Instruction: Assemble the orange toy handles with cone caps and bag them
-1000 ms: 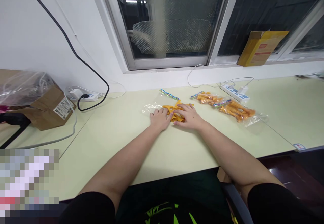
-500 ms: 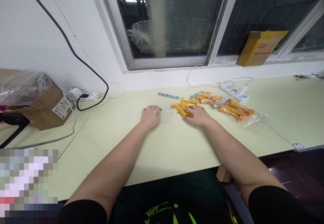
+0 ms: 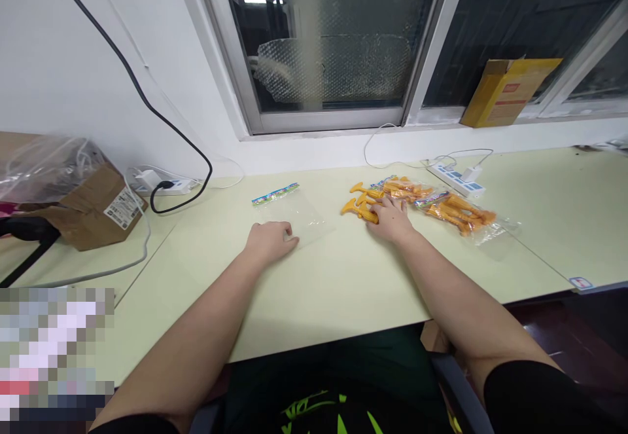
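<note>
single head-worn view, looking forward and down, close over desk (image 3: pixel 343 277), facing window (image 3: pixel 324 41)

A pale yellow-green laminate table (image 3: pixel 343 290) spans the frame from left to right below the window. Near its centre lies an empty clear plastic bag with a colourful printed strip (image 3: pixel 289 208). Just right of centre sits a loose heap of orange plastic pieces (image 3: pixel 360 203), touching two filled clear bags of orange pieces (image 3: pixel 441 208). Behind these, toward the right, lies a white power strip (image 3: pixel 458 182). At the far left rest a brown cardboard box (image 3: pixel 93 215) and another white power strip with a black cable (image 3: pixel 164 187).
</note>
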`<action>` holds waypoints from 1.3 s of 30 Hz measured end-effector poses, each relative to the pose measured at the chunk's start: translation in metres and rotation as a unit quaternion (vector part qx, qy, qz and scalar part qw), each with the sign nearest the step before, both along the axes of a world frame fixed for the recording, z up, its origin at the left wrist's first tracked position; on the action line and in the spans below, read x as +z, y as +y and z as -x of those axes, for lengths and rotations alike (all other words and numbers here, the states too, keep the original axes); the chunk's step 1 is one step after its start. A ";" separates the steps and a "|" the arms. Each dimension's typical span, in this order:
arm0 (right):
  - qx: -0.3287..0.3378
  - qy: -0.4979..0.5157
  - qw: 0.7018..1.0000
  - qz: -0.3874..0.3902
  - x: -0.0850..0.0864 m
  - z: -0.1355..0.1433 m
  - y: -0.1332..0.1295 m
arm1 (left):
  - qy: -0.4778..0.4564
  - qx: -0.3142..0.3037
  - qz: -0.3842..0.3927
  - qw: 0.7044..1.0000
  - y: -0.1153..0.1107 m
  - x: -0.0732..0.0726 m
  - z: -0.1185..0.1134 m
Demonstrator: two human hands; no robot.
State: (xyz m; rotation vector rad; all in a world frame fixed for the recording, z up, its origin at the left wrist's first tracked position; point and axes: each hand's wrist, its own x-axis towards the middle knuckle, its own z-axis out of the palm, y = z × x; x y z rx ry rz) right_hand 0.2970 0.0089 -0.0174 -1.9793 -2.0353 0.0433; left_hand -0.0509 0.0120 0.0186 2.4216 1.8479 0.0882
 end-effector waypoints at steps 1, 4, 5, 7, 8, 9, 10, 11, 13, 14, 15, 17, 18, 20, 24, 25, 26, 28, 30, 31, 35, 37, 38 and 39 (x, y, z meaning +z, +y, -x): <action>0.007 0.006 1.000 -0.018 0.000 0.001 0.000 | -0.005 -0.005 0.007 1.000 -0.002 0.000 -0.003; 0.039 0.071 0.993 -0.085 0.001 0.002 0.002 | -0.025 -0.023 0.001 0.999 -0.006 0.000 -0.009; 0.047 0.117 0.987 -0.101 0.001 0.003 0.002 | -0.034 -0.029 -0.005 0.999 -0.007 0.001 -0.011; 0.063 0.253 0.960 -0.105 0.002 0.006 0.002 | -0.062 -0.036 -0.016 0.997 -0.009 0.002 -0.012; 0.073 0.333 0.935 -0.098 0.002 0.008 0.002 | -0.079 -0.037 -0.019 0.996 -0.009 0.003 -0.012; 0.083 0.411 0.903 -0.088 0.003 0.011 0.002 | -0.094 -0.037 -0.023 0.995 -0.009 0.003 -0.012; 0.093 0.481 0.868 -0.075 0.003 0.014 0.001 | -0.108 -0.038 -0.029 0.993 -0.009 0.003 -0.012; 0.102 0.540 0.834 -0.059 0.003 0.018 0.001 | -0.119 -0.041 -0.040 0.991 -0.009 0.003 -0.011; 0.116 0.614 0.781 -0.018 0.004 0.026 -0.002 | -0.141 -0.061 -0.073 0.986 -0.008 0.001 -0.011; 0.128 0.633 0.763 0.005 0.005 0.030 -0.005 | -0.152 -0.073 -0.092 0.981 -0.008 0.000 -0.011; 0.147 0.642 0.752 0.029 0.006 0.034 -0.008 | -0.162 -0.087 -0.106 0.977 -0.008 -0.002 -0.011; 0.198 0.622 0.755 0.063 0.011 0.043 -0.016 | -0.180 -0.107 -0.117 0.971 -0.008 -0.004 -0.012; 0.224 0.592 0.771 0.071 0.013 0.048 -0.021 | -0.186 -0.112 -0.113 0.970 -0.009 -0.005 -0.013; 0.273 0.488 0.826 0.069 0.019 0.059 -0.030 | -0.196 -0.121 -0.100 0.968 -0.010 -0.006 -0.016; 0.358 0.180 0.916 -0.014 0.027 0.077 -0.039 | -0.205 -0.143 -0.093 0.964 -0.015 -0.006 -0.020; 0.378 0.119 0.917 -0.043 0.027 0.080 -0.038 | -0.200 -0.145 -0.091 0.965 -0.015 -0.006 -0.020; 0.397 0.073 0.912 -0.069 0.027 0.082 -0.036 | -0.192 -0.142 -0.088 0.967 -0.016 -0.006 -0.020; 0.425 0.020 0.898 -0.110 0.025 0.083 -0.031 | -0.175 -0.130 -0.078 0.973 -0.016 -0.005 -0.019; 0.437 -0.005 0.890 -0.129 0.022 0.083 -0.026 | -0.163 -0.120 -0.074 0.977 -0.016 -0.005 -0.019; 0.438 -0.015 0.888 -0.136 0.022 0.082 -0.025 | -0.159 -0.116 -0.075 0.977 -0.016 -0.004 -0.019; 0.419 -0.059 0.893 -0.157 0.024 0.082 -0.025 | -0.161 -0.111 -0.089 0.977 -0.017 -0.004 -0.019; 0.390 -0.083 0.903 -0.158 0.029 0.083 -0.028 | -0.164 -0.114 -0.097 0.975 -0.017 -0.004 -0.019; 0.369 -0.097 0.911 -0.153 0.032 0.083 -0.030 | -0.165 -0.116 -0.102 0.974 -0.017 -0.005 -0.019; 0.345 -0.113 0.921 -0.141 0.035 0.085 -0.033 | -0.165 -0.117 -0.106 0.974 -0.017 -0.005 -0.020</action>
